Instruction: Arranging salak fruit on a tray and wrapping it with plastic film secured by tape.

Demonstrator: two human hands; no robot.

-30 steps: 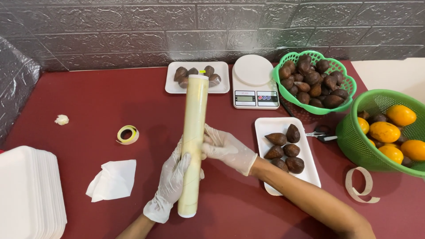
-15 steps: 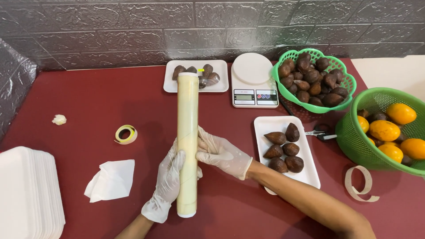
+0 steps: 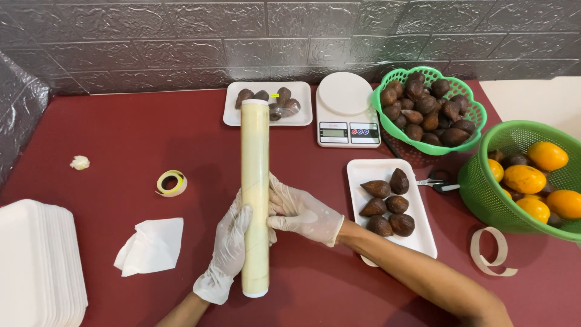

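Observation:
A long roll of clear cling film [image 3: 255,169] lies lengthwise on the dark red table [image 3: 133,133], pointing away from me. My gloved left hand [image 3: 228,245] holds its near part from the left side. From the right, my gloved right hand [image 3: 301,213] presses its fingers against the roll. Just right of the hands stands a white foam tray [image 3: 417,239] with several brown scaly fruits [image 3: 387,206].
A stack of white foam trays [image 3: 36,260] is at the near left, with a crumpled tissue [image 3: 151,245] and a tape roll [image 3: 171,183] nearby. At the back are a filled tray [image 3: 233,115], a kitchen scale [image 3: 346,112], and two green baskets [image 3: 387,118] [image 3: 484,188]. Scissors [image 3: 437,181] lie between them.
The roll has swung from a slight tilt to lie straight away from me and shifted a little left. Both hands stayed on its near part.

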